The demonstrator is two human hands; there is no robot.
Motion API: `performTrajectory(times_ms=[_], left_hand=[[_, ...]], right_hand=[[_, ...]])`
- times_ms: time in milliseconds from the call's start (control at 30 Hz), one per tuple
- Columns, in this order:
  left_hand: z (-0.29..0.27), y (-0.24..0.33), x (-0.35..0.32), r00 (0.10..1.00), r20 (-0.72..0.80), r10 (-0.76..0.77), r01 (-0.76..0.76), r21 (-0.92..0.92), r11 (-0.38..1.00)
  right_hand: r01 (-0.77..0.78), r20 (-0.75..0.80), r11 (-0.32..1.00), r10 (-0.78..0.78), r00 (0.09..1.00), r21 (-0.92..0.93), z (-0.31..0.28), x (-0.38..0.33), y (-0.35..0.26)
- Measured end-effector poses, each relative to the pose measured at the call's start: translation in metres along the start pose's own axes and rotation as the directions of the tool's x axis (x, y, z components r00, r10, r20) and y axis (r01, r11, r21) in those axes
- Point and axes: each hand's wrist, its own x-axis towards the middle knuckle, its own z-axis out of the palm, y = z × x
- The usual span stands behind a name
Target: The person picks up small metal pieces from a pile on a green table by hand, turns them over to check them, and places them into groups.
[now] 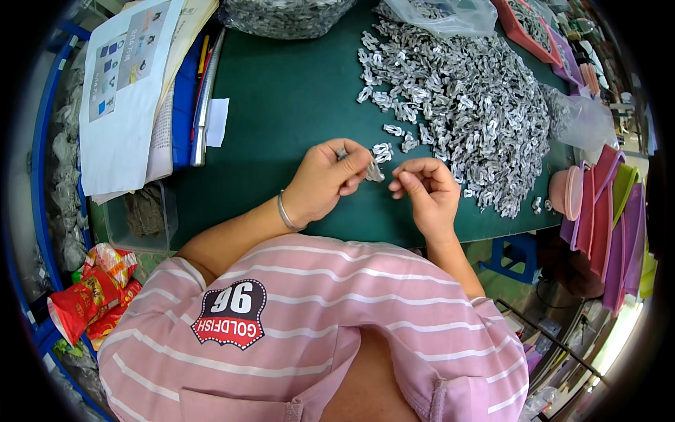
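Observation:
My left hand (318, 177), with a bangle on its wrist, is closed in a pinch on a small grey metal piece (375, 171). Part of that piece is hidden by the fingers. Just to its right is my right hand (432, 195), fingers curled and thumb close to the fingertips; whether anything tiny is between them I cannot make out. Beyond both hands a few loose metal pieces (382, 152) lie on the green table top (281, 91). A large heap of similar looped silver pieces (485, 116) spreads over the right side of the table.
Papers (123, 133), pens and a blue folder lie at the left, above a clear plastic tub (144, 221). A full bag of pieces (288, 15) stands at the far edge. Pink and purple bins (605, 218) line the right, with a blue stool (512, 257) below.

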Motion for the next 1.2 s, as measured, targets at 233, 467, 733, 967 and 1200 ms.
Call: performTrajectory(times_ms=[233,467,733,967,1200], left_hand=[[0.0,0.013,0.003,0.998,-0.053,-0.045,0.02,-0.399,0.917],[0.007,0.008,0.0,0.987,-0.158,-0.014,0.041,0.166,0.985],[0.007,-0.001,0.0,0.964,0.081,0.252,-0.262,0.429,0.864],[-0.006,0.004,0.005,0.997,0.08,0.009,0.015,-0.3,0.954],[-0.007,0.007,0.006,0.997,0.01,-0.073,0.07,-0.439,0.896]], right_hand=[[0.339,0.29,0.625,-0.184,0.939,-0.703,0.005,0.007,0.008],[-0.006,0.075,0.917,0.039,0.996,-0.4,-0.001,0.003,0.014],[0.387,0.157,0.763,-0.36,0.92,-0.518,0.008,0.005,0.001],[0.335,0.141,0.669,-0.328,0.934,-0.664,0.002,0.024,0.001],[0.377,0.285,0.505,-0.252,0.925,-0.776,0.003,0.027,0.017]])
